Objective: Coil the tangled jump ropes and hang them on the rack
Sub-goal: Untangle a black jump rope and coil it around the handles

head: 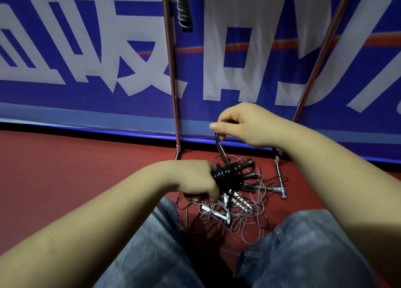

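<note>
My left hand [195,180] grips a black jump rope bundle [230,176]; cord is wound in tight turns around its two black handles, whose ends stick out to the right. My right hand [243,125] is raised above it and pinches the loose black cord [220,145], which runs down to the bundle. On the red floor below lies a tangle of thin grey and black ropes [234,214] with white handles. A coiled dark rope [184,8] hangs from the rack at the top, beside the rack's left pole [171,71].
The rack's right pole [321,53] slants up to the right, and its metal foot [280,181] lies on the floor by the tangle. A blue banner [86,49] with white characters stands behind. My knees in jeans [303,244] flank the tangle.
</note>
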Motion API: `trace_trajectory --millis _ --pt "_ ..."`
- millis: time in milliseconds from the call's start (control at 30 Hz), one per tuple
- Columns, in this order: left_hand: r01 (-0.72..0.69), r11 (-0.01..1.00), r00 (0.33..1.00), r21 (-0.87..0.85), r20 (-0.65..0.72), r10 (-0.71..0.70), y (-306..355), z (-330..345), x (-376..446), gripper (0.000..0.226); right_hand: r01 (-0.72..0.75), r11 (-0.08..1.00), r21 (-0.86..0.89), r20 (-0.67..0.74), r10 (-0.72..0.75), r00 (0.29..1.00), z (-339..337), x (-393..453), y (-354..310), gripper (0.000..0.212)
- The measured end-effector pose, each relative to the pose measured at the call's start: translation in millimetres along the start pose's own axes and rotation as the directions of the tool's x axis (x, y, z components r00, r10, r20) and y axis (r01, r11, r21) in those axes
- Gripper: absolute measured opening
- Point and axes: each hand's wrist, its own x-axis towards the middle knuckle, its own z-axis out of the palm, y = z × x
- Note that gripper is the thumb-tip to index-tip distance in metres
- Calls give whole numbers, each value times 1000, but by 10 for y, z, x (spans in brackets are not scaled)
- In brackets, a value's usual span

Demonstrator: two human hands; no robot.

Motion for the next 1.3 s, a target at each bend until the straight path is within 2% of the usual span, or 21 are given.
trace_trajectory --millis 100,167,233,333,400,500,567,600,633,700,833,967,1133,1300 --pt "-144 983 985 -115 79 153 90 30 -92 20 -65 976 209 32 60 998 84 -3 83 38" --pt "-240 940 957 -244 101 271 118 22 -149 23 -133 907 399 60 119 991 134 -18 128 42" --pt "-317 888 927 -334 88 364 112 7 -198 21 -184 853 488 62 177 982 182 -51 189 46" --pt "-373 769 909 -519 -36 416 55 6 -196 12 -169 704 690 62 175 983 280 -122 313 37" --pt "-357 675 928 -646 -161 337 4 15 -134 12 -203 648 734 79 215 973 336 -167 374 29" --pt "-297 518 952 -802 -209 222 -34 8 -47 18 -297 706 643 142 271 952 387 -210 393 36" --pt "-241 447 970 -862 -198 140 -73 -28 2 23 -284 836 469 137 249 959 385 -250 375 37" --pt "-219 449 976 -866 -194 102 -95 -43 23 22 -247 909 336 109 223 969 378 -276 363 36" --pt "-200 472 980 -859 -188 73 -116 -53 36 22 -198 960 200 76 187 979 365 -305 348 35" --pt "-161 524 985 -836 -166 36 -152 -65 59 20 -134 991 10 48 133 990 330 -359 310 32" --pt "-103 542 991 -834 -135 -20 -231 -120 118 13 -142 981 -131 56 151 987 273 -438 286 26" --pt "-39 614 990 -789 -113 -82 -296 -135 139 16 -101 955 -280 53 121 991 192 -460 234 28" --pt "67 695 990 -716 -37 -134 -309 -65 143 17 -10 934 -356 -11 7 1000 45 -406 141 27" --pt "98 775 988 -625 -30 -149 -312 -51 133 20 49 938 -343 57 -31 998 120 -360 14 33"
